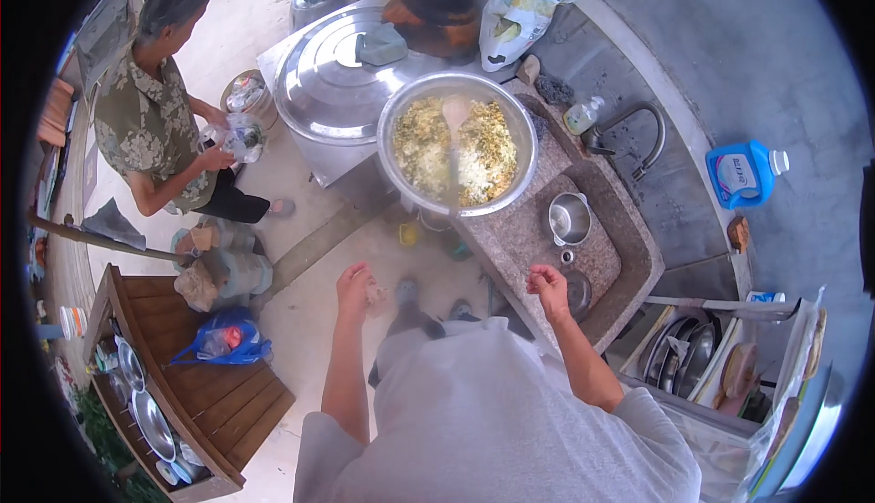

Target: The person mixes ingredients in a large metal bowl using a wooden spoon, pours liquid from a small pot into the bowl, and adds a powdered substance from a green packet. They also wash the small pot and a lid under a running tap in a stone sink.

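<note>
Both my hands are raised in front of me, short of a large steel basin (pixel 387 143). The basin holds a chopped yellow-green mix (pixel 419 129) dusted with white powder, and a pale wooden spoon (pixel 453 113) rests in it. My left hand (pixel 354 286) hovers over the floor with its fingers curled in; a faint pinkish blur beside it is too unclear to name. Next to the near edge of the stone sink (pixel 643 289), my right hand (pixel 549 286) has bent fingers, and nothing shows in it. Neither hand touches the basin.
A small steel pot (pixel 570 219) stands in the sink, below a curved faucet (pixel 652 129). Behind the basin are a big lidded wok (pixel 301 93) and a white bag (pixel 524 11). At left another person (pixel 150 129) holds a plastic bag (pixel 244 138) near a wooden cabinet (pixel 200 366).
</note>
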Demonstrator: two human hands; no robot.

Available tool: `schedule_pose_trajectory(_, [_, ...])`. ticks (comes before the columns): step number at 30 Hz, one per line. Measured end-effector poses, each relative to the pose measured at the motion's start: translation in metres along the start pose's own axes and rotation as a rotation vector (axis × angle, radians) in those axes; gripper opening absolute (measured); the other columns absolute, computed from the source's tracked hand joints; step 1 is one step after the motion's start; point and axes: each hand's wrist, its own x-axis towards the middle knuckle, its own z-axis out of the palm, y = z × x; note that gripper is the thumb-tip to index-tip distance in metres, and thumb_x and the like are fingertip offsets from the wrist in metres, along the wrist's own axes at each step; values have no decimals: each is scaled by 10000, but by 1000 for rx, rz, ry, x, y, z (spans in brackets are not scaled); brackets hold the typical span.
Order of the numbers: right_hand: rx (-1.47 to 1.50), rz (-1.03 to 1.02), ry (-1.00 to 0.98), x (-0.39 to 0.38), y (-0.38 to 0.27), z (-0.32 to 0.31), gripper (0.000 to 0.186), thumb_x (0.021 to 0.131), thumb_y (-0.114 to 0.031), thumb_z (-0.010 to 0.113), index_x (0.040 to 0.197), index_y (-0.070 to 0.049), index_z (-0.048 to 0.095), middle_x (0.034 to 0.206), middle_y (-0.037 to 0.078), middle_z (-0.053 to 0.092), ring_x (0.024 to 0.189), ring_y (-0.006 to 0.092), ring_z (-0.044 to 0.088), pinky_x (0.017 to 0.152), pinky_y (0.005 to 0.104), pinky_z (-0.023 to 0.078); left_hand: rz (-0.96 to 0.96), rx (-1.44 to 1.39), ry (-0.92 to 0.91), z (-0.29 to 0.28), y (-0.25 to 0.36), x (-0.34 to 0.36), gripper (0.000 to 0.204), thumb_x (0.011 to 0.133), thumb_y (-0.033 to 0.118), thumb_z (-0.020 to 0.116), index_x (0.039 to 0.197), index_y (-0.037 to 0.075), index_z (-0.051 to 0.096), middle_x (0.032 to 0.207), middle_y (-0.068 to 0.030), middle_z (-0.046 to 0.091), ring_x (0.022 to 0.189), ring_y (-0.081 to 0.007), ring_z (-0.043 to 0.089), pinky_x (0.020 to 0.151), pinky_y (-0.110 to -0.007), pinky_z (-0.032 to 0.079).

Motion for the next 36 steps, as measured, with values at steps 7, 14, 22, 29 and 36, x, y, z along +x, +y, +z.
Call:
schedule_pose_trajectory(7, [101,44,141,-25,28,-15,168,1069,-61,652,1215,-31,730,978,60,762,833,147,726,763,300,622,-73,199,-281,119,35,53,336,1062,343,782,1215,51,715,911,-26,676,808,-112,648,702,-289,537])
schedule_pose_trajectory(14, [232,99,388,-80,70,-57,177,1042,-64,669,1203,-52,742,972,44,773,791,114,702,739,284,611,-151,299,-403,191,27,84,307,1076,331,770,1228,70,714,814,-25,670,732,-117,647,640,-300,561])
schedule_pose_trajectory(22, [293,102,403,-10,53,-128,174,1041,-50,651,1191,-47,738,951,40,751,770,110,684,727,277,597,-319,645,-567,237,-1,39,237,1056,234,780,1186,41,736,823,-37,682,710,-111,634,625,-265,510])
schedule_pose_trajectory(29, [171,-30,272,202,43,-212,297,1046,-116,623,1321,-31,694,937,59,742,725,133,665,669,320,563,-292,657,-679,370,-8,-32,268,1082,217,744,1261,19,732,840,-34,691,754,-92,626,664,-248,478])
schedule_pose_trajectory(36, [-828,-539,576,407,-143,-222,808,888,32,651,1660,-99,455,1757,214,351,1598,481,343,1251,541,433,-354,731,-655,463,-66,-39,273,1087,207,736,1279,13,729,891,-27,711,797,-73,636,731,-227,496])
